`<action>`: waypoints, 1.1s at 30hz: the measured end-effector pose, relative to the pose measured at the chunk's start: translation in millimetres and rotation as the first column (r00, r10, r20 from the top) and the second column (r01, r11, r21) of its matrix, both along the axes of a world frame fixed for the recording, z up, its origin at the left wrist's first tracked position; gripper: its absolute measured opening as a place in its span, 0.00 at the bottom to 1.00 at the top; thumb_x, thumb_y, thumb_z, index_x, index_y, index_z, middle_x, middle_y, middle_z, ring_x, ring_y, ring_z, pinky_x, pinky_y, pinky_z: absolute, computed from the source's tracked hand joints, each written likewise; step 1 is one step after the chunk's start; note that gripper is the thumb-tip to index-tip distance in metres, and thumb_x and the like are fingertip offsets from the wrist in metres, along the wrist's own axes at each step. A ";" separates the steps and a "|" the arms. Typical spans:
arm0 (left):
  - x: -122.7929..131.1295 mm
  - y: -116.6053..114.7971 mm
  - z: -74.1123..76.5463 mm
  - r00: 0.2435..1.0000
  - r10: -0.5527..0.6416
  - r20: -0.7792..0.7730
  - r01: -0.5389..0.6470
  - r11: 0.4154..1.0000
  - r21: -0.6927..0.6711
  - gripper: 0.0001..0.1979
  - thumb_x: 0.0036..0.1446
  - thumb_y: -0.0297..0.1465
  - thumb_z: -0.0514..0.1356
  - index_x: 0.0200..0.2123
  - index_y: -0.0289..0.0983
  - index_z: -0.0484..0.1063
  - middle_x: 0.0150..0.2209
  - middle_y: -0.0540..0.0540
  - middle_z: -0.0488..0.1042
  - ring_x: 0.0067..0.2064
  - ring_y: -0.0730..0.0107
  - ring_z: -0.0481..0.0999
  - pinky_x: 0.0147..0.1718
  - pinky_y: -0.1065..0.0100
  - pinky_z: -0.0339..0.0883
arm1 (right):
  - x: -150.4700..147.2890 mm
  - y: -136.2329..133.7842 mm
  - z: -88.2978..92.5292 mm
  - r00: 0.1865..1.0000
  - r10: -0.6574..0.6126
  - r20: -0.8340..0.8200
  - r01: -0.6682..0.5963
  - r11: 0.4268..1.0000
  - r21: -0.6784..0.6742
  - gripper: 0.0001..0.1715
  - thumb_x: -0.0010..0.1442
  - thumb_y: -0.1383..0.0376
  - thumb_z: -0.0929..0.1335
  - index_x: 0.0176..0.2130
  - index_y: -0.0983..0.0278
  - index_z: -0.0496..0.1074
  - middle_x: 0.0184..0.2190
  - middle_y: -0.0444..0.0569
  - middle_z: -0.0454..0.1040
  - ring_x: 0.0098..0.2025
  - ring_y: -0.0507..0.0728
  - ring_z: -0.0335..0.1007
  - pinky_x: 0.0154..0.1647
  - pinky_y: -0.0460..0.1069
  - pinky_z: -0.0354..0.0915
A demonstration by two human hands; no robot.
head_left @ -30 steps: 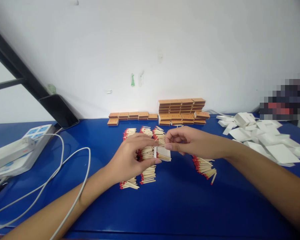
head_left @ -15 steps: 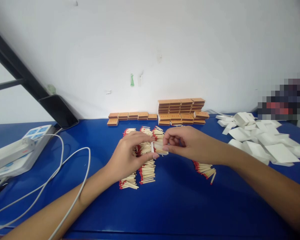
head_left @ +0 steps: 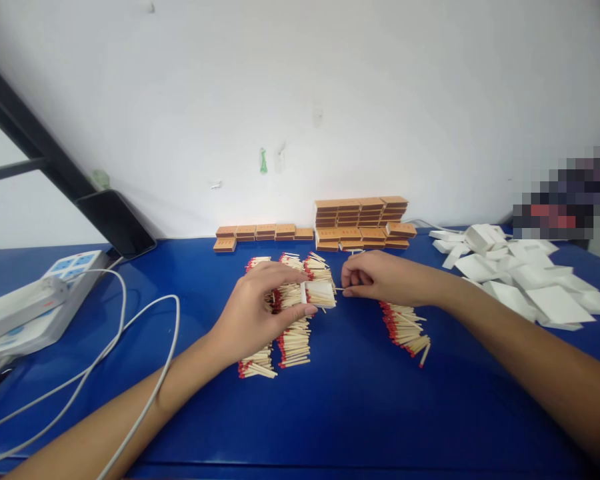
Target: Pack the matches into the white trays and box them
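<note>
My left hand (head_left: pixel 265 303) pinches a small white matchbox tray (head_left: pixel 324 287) between thumb and fingers. Several matches (head_left: pixel 321 297) lie inside the tray. Just to its right, my right hand (head_left: pixel 373 279) is closed on a single match (head_left: pixel 339 289), whose end sticks out leftward from the fingertips. Under and around my left hand, rows of red-tipped matches (head_left: pixel 295 347) lie on the blue table (head_left: pixel 350 400), partly covered by the hand. Below my right wrist is another fan of matches (head_left: pixel 405 328), its upper end hidden by the hand.
Orange matchboxes (head_left: pixel 363 217) are stacked against the wall, with a lower row (head_left: pixel 255 231) to their left. White empty trays (head_left: pixel 525 273) are heaped at the right. On the left are a power strip (head_left: pixel 50 300), a phone (head_left: pixel 117 222) and a white cable (head_left: pixel 177 320) crossing my left forearm.
My right hand has drawn back a little to the right from the tray, and a match now shows in its fingers. The left hand and tray have stayed almost in place.
</note>
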State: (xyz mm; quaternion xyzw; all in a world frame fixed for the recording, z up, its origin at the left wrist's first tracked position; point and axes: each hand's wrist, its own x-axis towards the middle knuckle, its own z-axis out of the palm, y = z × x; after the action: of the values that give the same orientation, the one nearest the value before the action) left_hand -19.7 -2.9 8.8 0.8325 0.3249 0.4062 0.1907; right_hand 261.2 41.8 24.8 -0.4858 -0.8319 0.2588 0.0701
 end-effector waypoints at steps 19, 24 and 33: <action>1.8 -3.6 -4.0 0.991 -0.030 -0.133 0.052 0.985 0.166 0.20 0.60 0.36 0.74 0.54 0.40 0.80 0.49 0.42 0.84 0.55 0.52 0.79 0.57 0.49 0.72 | -38.5 -43.6 16.1 0.894 0.100 -0.436 0.058 0.940 0.335 0.11 0.69 0.55 0.69 0.39 0.59 0.75 0.40 0.49 0.80 0.33 0.54 0.70 0.34 0.51 0.63; 4.3 -8.0 -3.3 0.982 -0.072 -0.173 0.104 0.978 0.183 0.21 0.61 0.37 0.73 0.55 0.40 0.79 0.51 0.41 0.84 0.56 0.50 0.79 0.59 0.46 0.71 | -41.9 -45.5 10.0 0.911 0.080 -0.405 0.090 0.919 0.385 0.13 0.70 0.53 0.69 0.40 0.58 0.77 0.35 0.47 0.81 0.29 0.54 0.69 0.32 0.50 0.62; 5.2 -11.1 -0.7 0.999 0.038 -0.017 -0.037 0.999 0.038 0.19 0.57 0.37 0.75 0.52 0.44 0.82 0.65 0.40 0.74 0.65 0.50 0.75 0.65 0.45 0.67 | -39.4 -49.2 19.8 0.854 -0.133 -0.503 0.332 0.884 0.330 0.16 0.67 0.49 0.70 0.38 0.57 0.77 0.30 0.48 0.76 0.30 0.56 0.67 0.30 0.52 0.62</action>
State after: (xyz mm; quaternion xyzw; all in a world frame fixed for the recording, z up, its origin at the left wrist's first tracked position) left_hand -14.5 -14.0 8.1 0.8334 0.3344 0.4081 0.1646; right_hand 221.7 -7.4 44.6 -0.4828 -0.7589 0.1793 0.3985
